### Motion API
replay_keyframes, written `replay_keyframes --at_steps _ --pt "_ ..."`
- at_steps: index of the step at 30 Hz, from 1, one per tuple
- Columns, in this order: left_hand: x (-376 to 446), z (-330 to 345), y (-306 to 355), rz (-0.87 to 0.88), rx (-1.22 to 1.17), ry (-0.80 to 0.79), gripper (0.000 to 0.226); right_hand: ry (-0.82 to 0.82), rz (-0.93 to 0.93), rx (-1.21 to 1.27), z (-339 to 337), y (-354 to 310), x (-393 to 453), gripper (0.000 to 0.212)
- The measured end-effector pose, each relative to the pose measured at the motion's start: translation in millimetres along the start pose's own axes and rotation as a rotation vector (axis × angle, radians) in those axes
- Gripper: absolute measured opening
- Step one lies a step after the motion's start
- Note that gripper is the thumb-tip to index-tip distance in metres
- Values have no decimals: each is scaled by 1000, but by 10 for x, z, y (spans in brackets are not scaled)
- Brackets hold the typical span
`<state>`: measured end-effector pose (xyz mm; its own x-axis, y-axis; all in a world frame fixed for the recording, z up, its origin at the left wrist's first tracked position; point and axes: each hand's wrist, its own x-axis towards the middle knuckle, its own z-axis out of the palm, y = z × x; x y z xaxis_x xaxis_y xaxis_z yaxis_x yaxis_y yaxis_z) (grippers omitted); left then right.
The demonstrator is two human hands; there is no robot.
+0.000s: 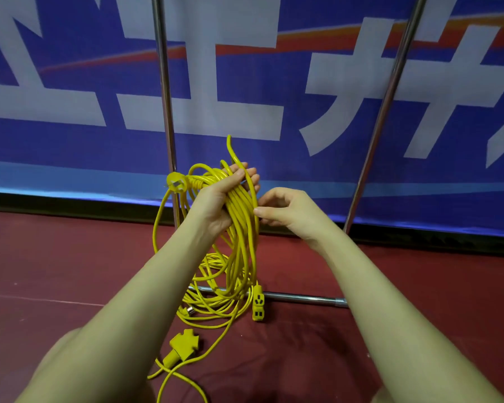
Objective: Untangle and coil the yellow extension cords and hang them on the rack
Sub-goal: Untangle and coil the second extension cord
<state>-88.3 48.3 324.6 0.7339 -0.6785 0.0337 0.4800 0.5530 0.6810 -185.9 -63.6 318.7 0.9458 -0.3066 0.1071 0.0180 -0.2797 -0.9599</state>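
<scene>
Seen from the head, looking down along two bare forearms at a dark red floor, with a blue banner bearing large white characters behind.

At far left, low in the view, a yellow multi-way socket lies on the floor with loose cord trailing off the bottom edge. Just above it, a tangled pile of yellow cord rests on the floor across the rack's bottom bar.

The left hand is raised and curled round a bundle of coils. A plug sticks out to its left, and one cord end stands up above the fingers. The loops hang down towards the pile, and a single socket dangles at their foot.

The right hand sits just beside the bundle, thumb and fingers pinching one strand at the coil's right edge.

Two chrome posts of the rack rise behind; its top rail is out of view.

The step in hand looks like coiling: one cord is largely gathered, and nothing is hung yet. The next move likely calls for the right hand to lay its strand neatly onto the bundle and secure the loose end, with the floor pile left to sort.
</scene>
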Motion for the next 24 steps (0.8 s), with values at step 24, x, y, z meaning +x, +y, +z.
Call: replay_keyframes --at_steps 24 --pt "-7 -136 169 -103 82 -40 26 90 -50 108 -30 -85 6 11"
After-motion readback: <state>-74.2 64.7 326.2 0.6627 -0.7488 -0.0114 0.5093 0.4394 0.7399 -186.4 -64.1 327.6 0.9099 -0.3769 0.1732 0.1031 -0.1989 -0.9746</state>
